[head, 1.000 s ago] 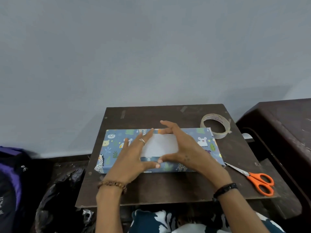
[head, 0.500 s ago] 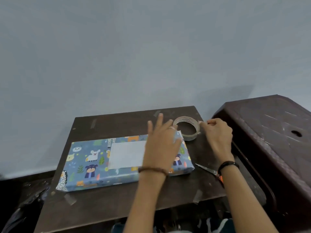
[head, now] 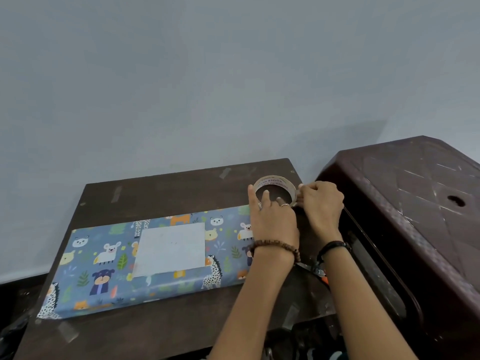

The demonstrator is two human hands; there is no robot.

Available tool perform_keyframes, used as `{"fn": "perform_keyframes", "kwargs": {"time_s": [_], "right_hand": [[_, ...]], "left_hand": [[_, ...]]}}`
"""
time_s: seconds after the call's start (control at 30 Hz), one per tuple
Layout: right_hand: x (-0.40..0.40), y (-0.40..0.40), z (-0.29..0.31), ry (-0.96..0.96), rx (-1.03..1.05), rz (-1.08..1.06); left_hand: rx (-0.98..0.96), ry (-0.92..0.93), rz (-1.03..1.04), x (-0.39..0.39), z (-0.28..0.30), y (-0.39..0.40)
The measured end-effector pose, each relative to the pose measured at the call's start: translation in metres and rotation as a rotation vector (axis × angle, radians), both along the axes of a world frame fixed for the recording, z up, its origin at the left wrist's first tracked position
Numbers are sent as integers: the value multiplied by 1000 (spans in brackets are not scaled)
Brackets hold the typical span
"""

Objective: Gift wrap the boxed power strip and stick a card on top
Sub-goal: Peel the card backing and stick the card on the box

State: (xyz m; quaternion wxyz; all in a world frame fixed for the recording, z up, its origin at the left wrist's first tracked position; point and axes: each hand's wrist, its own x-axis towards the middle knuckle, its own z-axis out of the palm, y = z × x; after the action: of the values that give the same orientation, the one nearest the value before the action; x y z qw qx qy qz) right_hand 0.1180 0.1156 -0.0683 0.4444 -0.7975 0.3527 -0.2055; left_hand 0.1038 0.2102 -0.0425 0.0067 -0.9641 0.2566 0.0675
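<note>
The box, wrapped in blue animal-print paper, lies across the dark wooden table. A white card rests loose on the middle of its top. A roll of clear tape stands at the table's far right corner. My left hand holds the roll on its near side, fingers spread, forefinger on its left rim. My right hand pinches at the roll's right side, fingers closed together. Whether a tape end is between them is hidden.
Orange-handled scissors lie on the table under my right wrist, mostly covered. A dark brown plastic stool stands close against the table's right side. Bits of old tape dot the tabletop. A grey wall rises behind.
Both hands left the card and went right to the tape roll. The left hand, over the box's right end half a second ago, now holds the roll. The view swung right.
</note>
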Motion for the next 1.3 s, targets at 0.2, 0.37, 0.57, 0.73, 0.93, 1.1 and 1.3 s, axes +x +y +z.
{"fn": "perform_keyframes", "kwargs": {"time_s": [0.2,0.37,0.57,0.73,0.93,1.1,1.3], "right_hand": [[9,-8,-18,-78,175,-55],[0,2,-4,-231,277,-60],[-7,30,34,-346,275,129],[-17,68,43,-371,551,381],[-21,112,45,-254,461,783],[-19,132,35,-155,371,1065],[-10,130,31,-116,232,1185]], "left_hand": [[-38,-7,-8,0,-2,2],[-117,-14,-20,-1,0,7],[-504,-40,171,-3,32,49],[-665,-85,445,-20,35,140],[-454,72,705,-25,14,210],[-620,175,710,-18,-1,226],[-684,208,681,-9,-10,233]]}}
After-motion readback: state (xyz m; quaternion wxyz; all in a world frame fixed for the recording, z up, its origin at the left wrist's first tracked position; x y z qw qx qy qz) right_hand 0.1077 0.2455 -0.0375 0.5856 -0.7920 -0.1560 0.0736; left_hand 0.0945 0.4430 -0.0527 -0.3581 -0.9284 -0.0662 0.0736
